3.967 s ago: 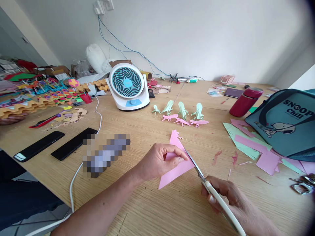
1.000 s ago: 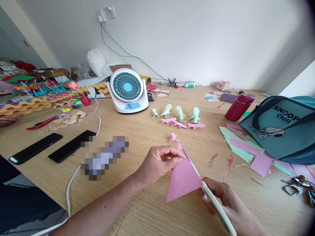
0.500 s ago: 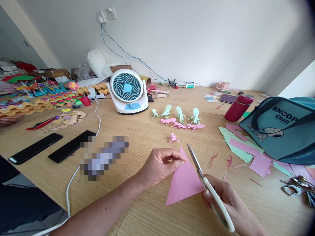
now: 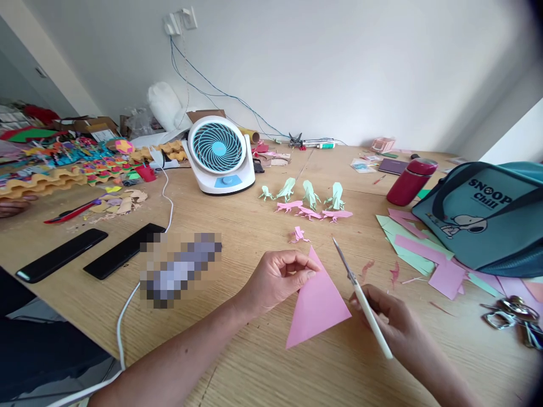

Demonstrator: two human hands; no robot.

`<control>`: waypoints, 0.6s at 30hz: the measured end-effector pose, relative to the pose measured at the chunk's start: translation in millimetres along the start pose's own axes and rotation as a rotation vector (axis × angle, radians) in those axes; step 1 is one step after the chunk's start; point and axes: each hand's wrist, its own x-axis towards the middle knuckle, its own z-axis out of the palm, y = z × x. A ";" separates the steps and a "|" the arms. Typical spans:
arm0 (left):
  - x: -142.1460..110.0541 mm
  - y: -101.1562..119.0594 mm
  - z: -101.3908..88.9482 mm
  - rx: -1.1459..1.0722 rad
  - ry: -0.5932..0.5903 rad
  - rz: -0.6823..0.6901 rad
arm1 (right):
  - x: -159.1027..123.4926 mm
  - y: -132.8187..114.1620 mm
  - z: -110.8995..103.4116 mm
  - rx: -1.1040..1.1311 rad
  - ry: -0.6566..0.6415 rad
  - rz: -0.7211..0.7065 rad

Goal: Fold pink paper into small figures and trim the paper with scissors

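Observation:
Between thumb and fingers, my left hand [image 4: 280,280] pinches a folded pink paper triangle [image 4: 320,314] near its upper tip. A pair of scissors [image 4: 365,305] with white handles is gripped in my right hand [image 4: 392,322]. Its blades point up and away, to the right of the paper and apart from it; they look closed. Just beyond the triangle stands a small pink paper figure [image 4: 299,234]. Behind it are several more folded figures, the pink ones [image 4: 337,215] in front and the green ones [image 4: 311,194] behind.
Pink and green paper sheets [image 4: 424,249] lie at right beside a teal bag [image 4: 500,220], a red flask [image 4: 411,182] and keys [image 4: 511,314]. A white fan [image 4: 220,152] stands at the back. Two black flat objects [image 4: 63,255] and a blurred-out item [image 4: 182,271] lie left; another person's hand [image 4: 14,206] shows there.
My right hand has moved the scissors slightly right, away from the paper's edge, and turned them so the handles appear edge-on. My left hand still holds the triangle in nearly the same place.

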 end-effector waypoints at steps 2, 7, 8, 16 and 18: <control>1.1 -3.3 -0.2 0.001 0.001 -0.012 | 4.0 11.6 -6.5 -0.225 0.098 0.045; 4.6 -15.0 -0.1 0.016 -0.010 -0.008 | 10.5 35.7 -24.0 -0.656 0.286 0.031; 5.2 -17.4 0.1 0.009 -0.016 -0.015 | 11.0 38.8 -26.8 -0.707 0.328 0.024; 6.9 -30.0 3.8 -0.038 -0.022 -0.065 | 8.9 53.7 -43.5 -0.878 0.396 0.182; 6.5 -32.6 4.7 -0.043 -0.011 -0.071 | 8.8 56.9 -47.1 -0.856 0.385 0.231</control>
